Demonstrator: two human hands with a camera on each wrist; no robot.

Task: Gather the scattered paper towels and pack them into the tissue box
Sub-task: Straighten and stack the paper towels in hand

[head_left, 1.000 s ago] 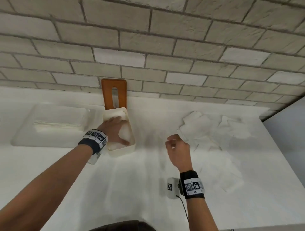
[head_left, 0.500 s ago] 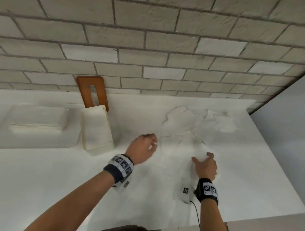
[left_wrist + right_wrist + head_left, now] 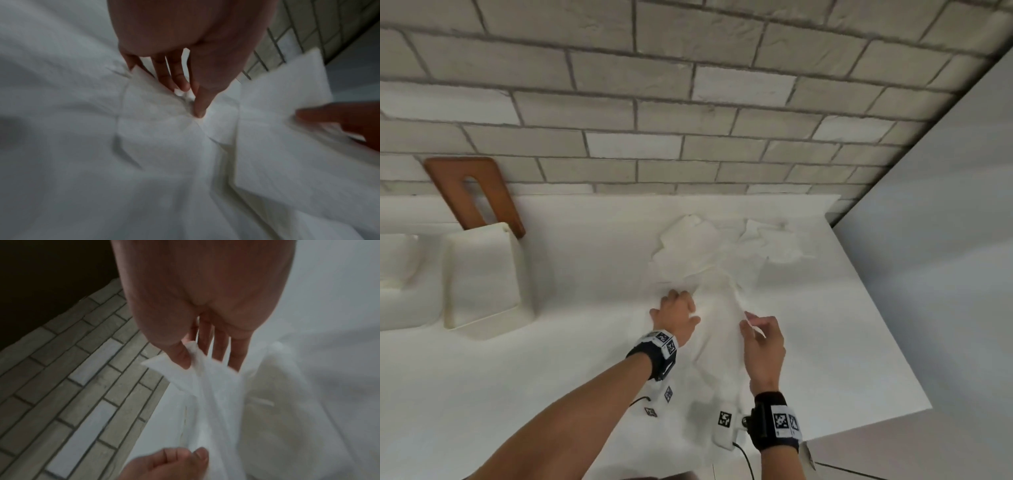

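Several white paper towels [image 3: 688,246] lie scattered on the white counter at the back right. One towel [image 3: 719,308] is stretched between my hands. My left hand [image 3: 681,301] pinches its left side; in the left wrist view the thumb and fingers [image 3: 191,97] bunch the paper [image 3: 164,129]. My right hand [image 3: 748,322] pinches the towel's right edge between thumb and fingers and lifts it, as the right wrist view [image 3: 193,358] shows. The white tissue box [image 3: 482,277] stands uncovered at the left, away from both hands.
The box's brown wooden lid [image 3: 472,192] leans on the brick wall behind it. A clear tray [image 3: 400,291] sits at the far left. The counter ends at a grey panel [image 3: 945,274] on the right, and its front edge [image 3: 876,421] is near my right wrist.
My left hand left the tissue box and crossed right to the towel pile. My right hand moved in beside it, and both now hold one towel.
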